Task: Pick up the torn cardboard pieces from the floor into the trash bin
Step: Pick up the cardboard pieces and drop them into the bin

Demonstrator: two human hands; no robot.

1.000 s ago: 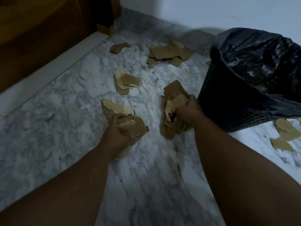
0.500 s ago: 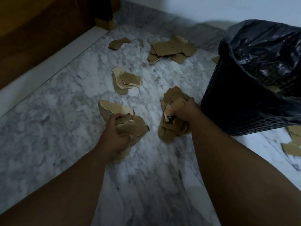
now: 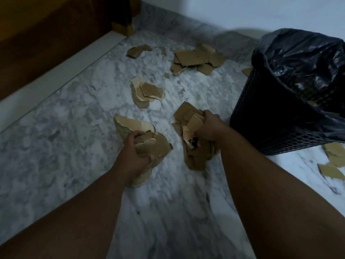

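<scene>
A: Forearms come in from the bottom edge, both bare, stretched forward and down over the marble floor (image 3: 74,131). What are the hands doing?

B: The left hand (image 3: 134,156) has its fingers curled tight round a wad of torn cardboard (image 3: 151,144), knuckles up, with the wad's lower end touching the floor. The right hand (image 3: 209,128) clenches a second wad (image 3: 194,152), thicker, also down at the floor.

A: And the trash bin?

B: The trash bin (image 3: 261,120) stands just right of the right hand. It is a dark mesh basket with a black bag (image 3: 298,58) draped over the rim. Its mesh wall faces that hand, and the opening sits higher.

A: What else lies around?

B: Loose pieces (image 3: 334,161) lie on the floor to the right of the bin. Beyond the hands sits a small stack (image 3: 147,92). Farther off is a bigger cluster (image 3: 196,59) near the skirting, a lone piece (image 3: 137,51) left of it, and a scrap (image 3: 247,71) peeking from behind the bin. A white sill (image 3: 56,79) and dark wooden furniture (image 3: 46,34) line the left side.
</scene>
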